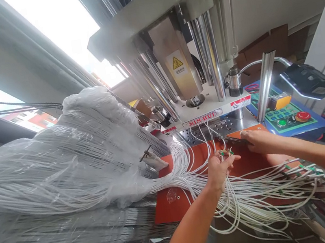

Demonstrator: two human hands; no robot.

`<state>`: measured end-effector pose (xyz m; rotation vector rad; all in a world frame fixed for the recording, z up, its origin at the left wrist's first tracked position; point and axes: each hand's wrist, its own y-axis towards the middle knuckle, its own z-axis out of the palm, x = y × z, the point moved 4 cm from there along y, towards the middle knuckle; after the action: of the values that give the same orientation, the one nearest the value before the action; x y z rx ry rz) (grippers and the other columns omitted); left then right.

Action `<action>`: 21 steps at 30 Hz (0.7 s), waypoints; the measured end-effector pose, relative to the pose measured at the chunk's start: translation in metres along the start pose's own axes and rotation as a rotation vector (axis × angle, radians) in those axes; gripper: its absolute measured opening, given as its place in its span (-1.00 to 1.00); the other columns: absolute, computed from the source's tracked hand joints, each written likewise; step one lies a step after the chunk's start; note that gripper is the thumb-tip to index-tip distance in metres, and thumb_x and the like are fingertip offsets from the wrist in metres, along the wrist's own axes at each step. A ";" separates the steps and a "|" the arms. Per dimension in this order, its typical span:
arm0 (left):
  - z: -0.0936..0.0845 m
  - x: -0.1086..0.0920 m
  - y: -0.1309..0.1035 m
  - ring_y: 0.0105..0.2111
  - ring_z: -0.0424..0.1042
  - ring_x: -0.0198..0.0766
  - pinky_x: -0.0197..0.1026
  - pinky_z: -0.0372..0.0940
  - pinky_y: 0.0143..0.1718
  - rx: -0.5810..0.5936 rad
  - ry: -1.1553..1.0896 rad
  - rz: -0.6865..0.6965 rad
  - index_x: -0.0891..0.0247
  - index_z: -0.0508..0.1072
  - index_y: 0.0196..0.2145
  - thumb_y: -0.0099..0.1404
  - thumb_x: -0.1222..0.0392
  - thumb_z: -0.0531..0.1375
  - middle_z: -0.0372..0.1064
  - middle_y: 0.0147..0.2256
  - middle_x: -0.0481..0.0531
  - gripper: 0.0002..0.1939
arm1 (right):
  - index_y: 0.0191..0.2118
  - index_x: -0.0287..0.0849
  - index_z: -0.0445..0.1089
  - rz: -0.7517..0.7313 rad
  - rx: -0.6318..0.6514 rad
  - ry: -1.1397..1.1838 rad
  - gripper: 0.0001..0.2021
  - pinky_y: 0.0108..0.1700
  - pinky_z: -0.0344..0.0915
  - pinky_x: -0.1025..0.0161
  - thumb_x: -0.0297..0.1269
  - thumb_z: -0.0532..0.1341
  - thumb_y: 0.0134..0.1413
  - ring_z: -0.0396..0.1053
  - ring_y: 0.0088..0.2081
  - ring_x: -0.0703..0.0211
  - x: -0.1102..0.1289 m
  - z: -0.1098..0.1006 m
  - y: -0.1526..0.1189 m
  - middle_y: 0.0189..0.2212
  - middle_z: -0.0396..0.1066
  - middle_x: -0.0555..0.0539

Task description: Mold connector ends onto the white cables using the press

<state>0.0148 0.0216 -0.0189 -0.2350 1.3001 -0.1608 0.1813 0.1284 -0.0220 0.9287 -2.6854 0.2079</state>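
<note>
My left hand (pixel 219 168) is closed around a bunch of thin white cables (pixel 243 203) whose green-tipped ends (pixel 226 153) stick up between its fingers, above the orange mat (pixel 187 162). My right hand (pixel 254 139) lies flat with fingers stretched toward the perforated metal plate (pixel 213 130) at the base of the press (pixel 191 71); its fingertips press on the mat's far edge near a dark thin piece. Several white cables run from the plate down across the mat.
A large bundle of white cables in clear plastic (pixel 64 161) fills the left side. A blue control panel (pixel 288 116) with green and red buttons stands right of the press. A black lamp head (pixel 308 80) hangs on a flexible arm. Loose cables with green ends (pixel 296 170) lie at right.
</note>
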 end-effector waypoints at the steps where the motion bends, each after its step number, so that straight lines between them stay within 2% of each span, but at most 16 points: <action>1: 0.000 -0.002 -0.001 -0.62 0.20 -0.47 -0.40 -0.04 -0.63 -0.005 0.043 0.027 0.28 0.31 -0.32 0.05 0.05 0.37 0.55 -0.36 0.11 -0.63 | -0.16 -0.19 0.28 0.073 0.071 0.089 -0.70 -0.52 0.14 0.30 -0.50 0.08 -0.09 0.35 -0.52 0.17 -0.002 0.000 -0.009 -0.48 0.38 -0.04; 3: 0.003 -0.006 -0.005 -0.56 0.27 -0.43 -0.37 0.10 -0.54 -0.016 0.176 0.114 0.30 0.37 -0.37 0.11 0.09 0.32 0.55 -0.38 0.11 -0.74 | -0.08 -0.13 0.24 0.223 0.164 0.314 -0.66 -0.60 0.07 0.34 -0.44 0.06 -0.04 0.25 -0.64 0.25 -0.003 0.000 -0.029 -0.58 0.32 0.06; 5: 0.010 -0.009 -0.009 -0.52 0.33 -0.38 -0.33 0.18 -0.46 -0.017 0.313 0.192 0.30 0.40 -0.37 0.19 0.11 0.27 0.55 -0.39 0.11 -0.80 | -0.02 -0.10 0.21 0.267 0.142 0.511 -0.68 -0.63 0.04 0.36 -0.38 0.01 0.06 0.17 -0.69 0.30 0.000 0.000 -0.046 -0.62 0.29 0.10; 8: 0.021 -0.010 -0.014 -0.57 0.31 -0.38 -0.32 0.16 -0.48 0.019 0.448 0.230 0.27 0.37 -0.24 0.27 0.11 0.20 0.55 -0.40 0.06 -0.82 | 0.00 -0.07 0.21 0.216 0.069 0.619 -0.69 -0.59 0.07 0.34 -0.30 0.00 0.12 0.15 -0.65 0.30 0.008 0.005 -0.059 -0.62 0.26 0.12; 11: 0.030 -0.010 -0.016 -0.55 0.34 -0.37 -0.32 0.18 -0.46 0.071 0.562 0.258 0.25 0.36 -0.12 0.29 0.14 0.18 0.56 -0.39 0.03 -0.77 | 0.04 -0.09 0.21 0.200 0.053 0.670 -0.65 -0.57 0.12 0.33 -0.28 0.03 0.10 0.21 -0.60 0.26 0.012 0.015 -0.063 -0.54 0.30 0.09; 13: 0.032 -0.009 -0.017 -0.48 0.41 -0.33 -0.30 0.22 -0.39 0.105 0.645 0.289 0.24 0.41 -0.11 0.31 0.16 0.17 0.56 -0.36 0.04 -0.79 | 0.07 -0.14 0.19 0.176 0.042 0.713 -0.62 -0.53 0.17 0.31 -0.31 0.01 0.11 0.24 -0.56 0.25 0.014 0.019 -0.064 -0.49 0.33 0.06; 16: 0.033 -0.008 -0.017 -0.37 0.44 -0.28 -0.28 0.26 -0.29 0.134 0.773 0.359 0.23 0.48 -0.21 0.32 0.19 0.14 0.53 -0.30 0.04 -0.85 | 0.08 -0.18 0.18 0.073 -0.022 0.771 -0.61 -0.35 0.27 0.27 -0.36 -0.01 0.11 0.31 -0.42 0.21 0.019 0.017 -0.063 -0.35 0.39 -0.02; 19: 0.033 -0.006 -0.016 -0.25 0.44 -0.23 -0.25 0.27 -0.17 0.165 0.858 0.421 0.23 0.49 -0.22 0.34 0.21 0.12 0.49 -0.25 0.07 -0.84 | -0.01 -0.17 0.22 0.025 -0.070 0.821 -0.70 -0.22 0.28 0.22 -0.36 -0.01 0.13 0.32 -0.30 0.17 0.021 0.016 -0.063 -0.27 0.39 -0.06; 21: 0.035 -0.002 -0.014 -0.19 0.44 -0.21 -0.23 0.27 -0.12 0.192 0.887 0.443 0.23 0.47 -0.19 0.36 0.22 0.09 0.48 -0.22 0.08 -0.83 | -0.09 -0.15 0.23 0.052 -0.065 0.838 -0.77 -0.22 0.27 0.22 -0.35 -0.01 0.14 0.32 -0.30 0.16 0.020 0.018 -0.063 -0.29 0.39 -0.05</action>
<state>0.0480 0.0115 -0.0044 0.3364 2.1635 -0.0007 0.2015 0.0630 -0.0302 0.5673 -1.9222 0.4104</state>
